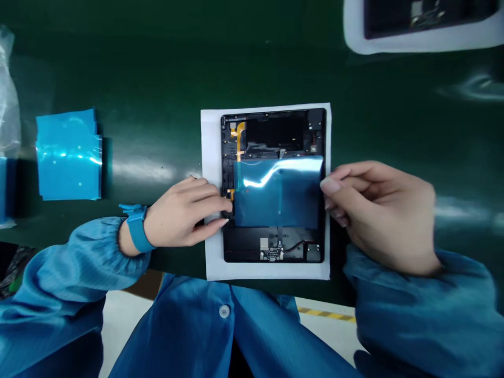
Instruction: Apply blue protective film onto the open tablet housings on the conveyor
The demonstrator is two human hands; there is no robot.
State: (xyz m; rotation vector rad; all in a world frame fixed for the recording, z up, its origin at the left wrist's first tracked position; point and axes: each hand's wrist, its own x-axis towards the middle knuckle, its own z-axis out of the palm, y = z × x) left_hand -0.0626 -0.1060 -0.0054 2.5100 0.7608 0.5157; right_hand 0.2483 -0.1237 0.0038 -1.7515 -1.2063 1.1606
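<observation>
An opened tablet (252,244) lies with its inner parts showing: orange ribbon cables, a black panel and a small circuit board. Across its middle lies a see-through blue film (275,199), with bright glare along its upper part. My right hand (378,210) is closed in a pinch at the film's right edge, thumb against forefinger. On the other side, my left hand (187,210) rests over the tablet's left edge, close to the film. Its thumb and forefinger are apart, with nothing seen between them.
Under the tablet is a white sheet (212,142) on the green table (165,68). A stack of blue films (69,157) sits at the left, beside clear plastic (8,100). Another opened device (452,16) lies on a white pad (356,37) at the upper right.
</observation>
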